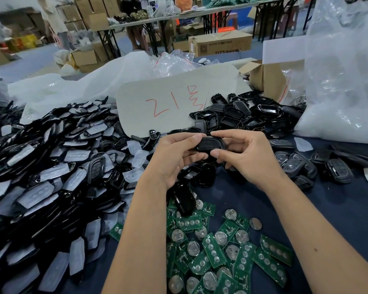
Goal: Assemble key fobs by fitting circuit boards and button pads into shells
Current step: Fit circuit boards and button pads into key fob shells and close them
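Dark blue cloth covers the counter [338,213], with a warehouse of boxes and folding tables seen beyond. At the centre, a black key fob shell [209,144] is pinched between both hands: the left hand [174,158] grips its left end with curled fingers, the right hand [244,153] grips its right end between thumb and fingers. Below the wrists, green circuit boards [221,247] are scattered. Left of the left hand a large heap of button pads and shells [51,177] is piled. Beyond the right hand more empty shells [253,115] are heaped, beside a cardboard sheet [170,96] marked in red
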The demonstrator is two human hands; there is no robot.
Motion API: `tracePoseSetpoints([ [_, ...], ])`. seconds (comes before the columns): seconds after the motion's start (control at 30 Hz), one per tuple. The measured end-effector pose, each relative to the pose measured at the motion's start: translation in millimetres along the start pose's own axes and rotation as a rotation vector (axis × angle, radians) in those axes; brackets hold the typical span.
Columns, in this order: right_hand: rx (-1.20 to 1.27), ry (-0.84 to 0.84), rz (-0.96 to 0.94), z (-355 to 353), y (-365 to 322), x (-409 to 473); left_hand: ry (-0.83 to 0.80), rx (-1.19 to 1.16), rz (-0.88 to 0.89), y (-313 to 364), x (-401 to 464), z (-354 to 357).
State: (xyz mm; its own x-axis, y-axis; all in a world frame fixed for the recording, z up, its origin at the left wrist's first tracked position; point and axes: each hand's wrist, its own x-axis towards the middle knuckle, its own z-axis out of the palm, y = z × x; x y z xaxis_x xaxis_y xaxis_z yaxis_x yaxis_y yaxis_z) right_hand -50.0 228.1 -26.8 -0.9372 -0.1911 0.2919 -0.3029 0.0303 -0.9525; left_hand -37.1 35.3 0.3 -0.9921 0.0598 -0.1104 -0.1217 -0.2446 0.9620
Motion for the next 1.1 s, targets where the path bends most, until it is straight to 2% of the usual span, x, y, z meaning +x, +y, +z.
tracePoseSetpoints([
  [0.3,0.023,0.037,0.026,1.8,0.4,-0.1,-0.004,0.035,0.033,-2.8,1.8,-0.5],
  [0.53,0.196,0.100,0.050,3.1,1.7,2.4,-0.064,0.048,0.153,-4.9,1.8,0.8],
  [0.8,0.341,0.099,0.023,1.9,-0.4,2.8,-0.028,0.126,0.337,-8.3,2.6,1.6],
  [1.1,0.390,0.071,0.012,0.3,-2.3,1.9,-0.026,0.164,0.398,-5.5,3.0,-0.9],
])
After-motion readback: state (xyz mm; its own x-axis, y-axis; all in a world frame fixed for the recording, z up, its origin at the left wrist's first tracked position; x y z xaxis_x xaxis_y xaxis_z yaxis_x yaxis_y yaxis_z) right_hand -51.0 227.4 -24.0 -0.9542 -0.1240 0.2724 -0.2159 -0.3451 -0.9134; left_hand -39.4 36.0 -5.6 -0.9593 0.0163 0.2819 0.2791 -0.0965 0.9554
